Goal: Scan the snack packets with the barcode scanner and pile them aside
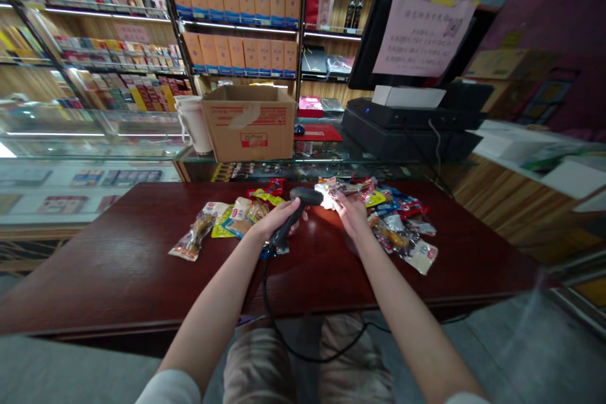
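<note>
Dark-red wooden counter [118,252]: your plastic-wrapped snack packets [392,233] lie near its far edge, left and right of centre. Black barcode scanner [300,208] in your left hand [279,218], between them. Behind, on glass display case [326,154]: brown cardboard box [249,126] left, black till [407,129] right.

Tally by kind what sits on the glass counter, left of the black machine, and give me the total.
white jug: 1
cardboard box: 1
computer mouse: 1
red mat: 1
Total: 4
</note>
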A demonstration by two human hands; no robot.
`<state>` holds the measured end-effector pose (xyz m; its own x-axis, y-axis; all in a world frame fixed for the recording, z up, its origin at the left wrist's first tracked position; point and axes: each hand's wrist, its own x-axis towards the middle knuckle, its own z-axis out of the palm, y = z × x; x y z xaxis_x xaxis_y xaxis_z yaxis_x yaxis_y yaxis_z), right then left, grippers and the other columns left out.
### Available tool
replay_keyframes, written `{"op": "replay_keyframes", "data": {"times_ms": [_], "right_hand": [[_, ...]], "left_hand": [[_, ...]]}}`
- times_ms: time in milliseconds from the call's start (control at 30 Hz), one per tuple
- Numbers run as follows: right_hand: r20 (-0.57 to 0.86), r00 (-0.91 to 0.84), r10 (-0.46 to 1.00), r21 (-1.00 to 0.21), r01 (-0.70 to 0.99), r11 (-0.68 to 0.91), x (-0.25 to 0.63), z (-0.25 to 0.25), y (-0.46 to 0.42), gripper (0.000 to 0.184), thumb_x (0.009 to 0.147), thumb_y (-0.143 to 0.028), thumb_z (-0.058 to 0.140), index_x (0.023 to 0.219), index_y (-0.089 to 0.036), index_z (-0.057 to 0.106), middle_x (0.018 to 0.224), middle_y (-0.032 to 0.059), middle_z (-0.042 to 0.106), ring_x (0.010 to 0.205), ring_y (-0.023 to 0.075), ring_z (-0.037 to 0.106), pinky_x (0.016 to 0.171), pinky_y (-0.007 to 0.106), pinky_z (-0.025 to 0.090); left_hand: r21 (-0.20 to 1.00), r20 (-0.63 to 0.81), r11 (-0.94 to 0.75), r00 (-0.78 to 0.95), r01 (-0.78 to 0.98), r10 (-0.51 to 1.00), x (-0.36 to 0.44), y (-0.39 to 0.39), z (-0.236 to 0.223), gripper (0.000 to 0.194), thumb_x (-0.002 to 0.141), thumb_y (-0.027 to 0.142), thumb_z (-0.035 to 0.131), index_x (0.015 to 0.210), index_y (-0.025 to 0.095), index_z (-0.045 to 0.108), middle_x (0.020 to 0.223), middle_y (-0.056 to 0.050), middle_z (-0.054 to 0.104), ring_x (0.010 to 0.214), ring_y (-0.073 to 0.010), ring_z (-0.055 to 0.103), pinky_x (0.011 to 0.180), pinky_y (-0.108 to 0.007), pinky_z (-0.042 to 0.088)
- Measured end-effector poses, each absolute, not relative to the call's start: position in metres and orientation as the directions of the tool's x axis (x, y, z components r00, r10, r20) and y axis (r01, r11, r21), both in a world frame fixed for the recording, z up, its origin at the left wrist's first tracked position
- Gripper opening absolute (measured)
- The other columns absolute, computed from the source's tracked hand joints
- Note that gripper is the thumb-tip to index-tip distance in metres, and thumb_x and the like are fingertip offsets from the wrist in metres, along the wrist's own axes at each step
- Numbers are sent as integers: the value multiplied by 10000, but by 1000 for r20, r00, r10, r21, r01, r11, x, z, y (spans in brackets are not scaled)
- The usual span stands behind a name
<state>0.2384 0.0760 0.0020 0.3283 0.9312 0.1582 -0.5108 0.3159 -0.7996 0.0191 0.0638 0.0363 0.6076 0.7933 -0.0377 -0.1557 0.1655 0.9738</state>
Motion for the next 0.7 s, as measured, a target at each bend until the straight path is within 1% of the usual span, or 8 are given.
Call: {"op": "replay_keyframes", "data": {"times_ms": [100,200,267,333,400,467,600,700], "right_hand": [[193,322,927,-818,-468,333,235,3,74,407,576,-308,844,878,-261,575,961,-20,706,1036,198,655,963,423,514],[218,352,910,-886,-320,336,238,2,75,413,623,-416,789,928,-269,551,989,6,682,1010,210,645,906,417,528],[297,430,853,-917,-119,380,246,0,77,419,647,-459,751,950,-263,537,1005,31,661,1008,218,627,903,404,516],[428,480,766,-901,163,401,256,-1,79,404,677,-470,713,967,-246,542,1046,69,639,1052,239,592,951,413,477],[527,441,727,-832,442,335,264,-1,80,363,731,-460,655,989,-219,568,1084,115,618,1097,274,554,1005,450,425],[545,371,752,-742,631,227,267,-1,79,365,791,-422,592,1074,-191,585,1084,148,611,1107,309,534,1026,499,381],[560,314,767,-552,831,63,262,2,74,476,842,-321,552,1283,-144,529,1215,220,561,1190,379,455,1032,585,296],[597,269,756,-433,901,21,255,5,71,409,861,-280,527,1246,-150,574,1374,228,459,1275,401,365,1055,606,230]], "left_hand": [[973,-29,160,601,-166,799,24,60,37,605,736,676,652,932,106,606,676,-11,602,409,-57,459,381,-196,373],[972,-56,174,563,-158,825,24,61,36,586,731,661,671,923,111,606,720,-20,614,413,-58,475,379,-199,384],[969,-82,189,512,-161,855,20,65,37,583,741,663,661,923,112,606,712,-26,618,413,-62,477,375,-199,380],[964,-115,210,457,-163,882,12,71,38,581,776,664,624,954,112,614,669,-26,613,406,-71,470,374,-205,376],[962,-140,219,395,-162,908,1,76,40,580,815,657,581,1008,112,628,602,-17,590,397,-83,463,381,-213,376],[964,-157,215,318,-156,935,-10,81,42,583,835,653,556,1037,114,645,535,-5,553,392,-94,460,392,-217,374],[961,-207,237,195,-144,959,-28,89,42,600,825,674,548,986,111,679,478,-10,525,387,-109,468,409,-231,376],[958,-208,236,176,-162,962,-37,94,42,608,820,690,537,959,118,687,474,-16,529,383,-117,484,408,-236,385]]}}
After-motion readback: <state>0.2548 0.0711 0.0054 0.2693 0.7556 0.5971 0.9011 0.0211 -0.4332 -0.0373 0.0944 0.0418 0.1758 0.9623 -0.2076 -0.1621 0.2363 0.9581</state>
